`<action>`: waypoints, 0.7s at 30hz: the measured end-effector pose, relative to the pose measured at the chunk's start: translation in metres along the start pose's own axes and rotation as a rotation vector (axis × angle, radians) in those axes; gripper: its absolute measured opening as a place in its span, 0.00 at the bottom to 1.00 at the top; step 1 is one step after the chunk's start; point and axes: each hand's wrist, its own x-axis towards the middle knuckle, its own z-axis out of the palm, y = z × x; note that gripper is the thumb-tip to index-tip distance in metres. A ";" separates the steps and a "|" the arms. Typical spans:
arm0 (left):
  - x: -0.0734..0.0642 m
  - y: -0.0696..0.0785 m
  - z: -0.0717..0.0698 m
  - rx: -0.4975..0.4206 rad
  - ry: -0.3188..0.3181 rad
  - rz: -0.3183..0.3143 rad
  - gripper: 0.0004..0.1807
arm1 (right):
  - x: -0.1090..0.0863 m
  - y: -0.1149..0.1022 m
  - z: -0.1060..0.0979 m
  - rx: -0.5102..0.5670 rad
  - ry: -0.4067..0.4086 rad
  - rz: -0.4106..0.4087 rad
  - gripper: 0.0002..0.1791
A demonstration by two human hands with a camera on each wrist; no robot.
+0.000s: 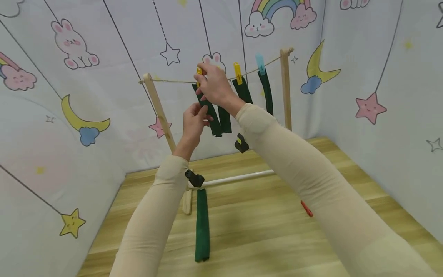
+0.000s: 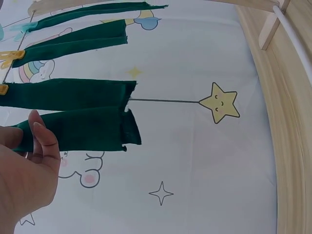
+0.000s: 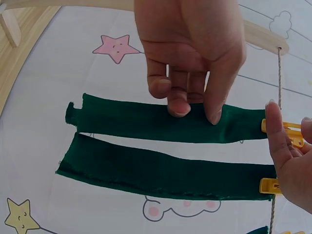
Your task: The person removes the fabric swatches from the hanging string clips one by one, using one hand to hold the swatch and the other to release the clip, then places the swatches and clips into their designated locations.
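Observation:
My right hand (image 1: 216, 84) pinches a yellow clothespin (image 3: 285, 131) at the top of the leftmost green cloth strip (image 3: 156, 119), on a thin rope. My left hand (image 1: 194, 125) is just below, its thumb and fingers lightly pinching that strip's upper part, as the right wrist view shows. A second green strip (image 3: 161, 165) hangs close beside it from another yellow clothespin (image 3: 269, 186). Farther right hang a strip (image 1: 243, 91) under a yellow clothespin (image 1: 237, 73) and a narrow strip (image 1: 266, 92) under a light blue clothespin (image 1: 260, 64).
The rope (image 1: 173, 80) runs between two wooden posts (image 1: 160, 111), joined low down by a white bar (image 1: 238, 177). Another green strip (image 1: 202, 227) lies on the wooden table (image 1: 256, 231). A red clothespin (image 1: 306, 209) lies near my right forearm. Patterned cloth (image 1: 114, 50) surrounds the table.

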 end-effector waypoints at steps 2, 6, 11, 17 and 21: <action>0.002 0.004 0.000 0.008 -0.002 0.007 0.10 | 0.001 -0.002 -0.001 -0.003 0.000 -0.002 0.23; 0.005 0.007 0.000 0.026 0.000 0.009 0.10 | 0.003 -0.004 -0.006 -0.009 0.002 0.002 0.20; 0.006 0.006 -0.001 0.028 0.015 -0.002 0.09 | 0.002 -0.003 -0.007 0.000 0.013 0.001 0.18; 0.003 0.003 -0.004 0.035 0.031 -0.024 0.08 | 0.000 0.001 -0.003 -0.003 0.048 -0.052 0.16; 0.002 0.004 -0.005 0.038 0.024 -0.018 0.08 | -0.001 0.004 -0.003 0.007 0.108 -0.105 0.15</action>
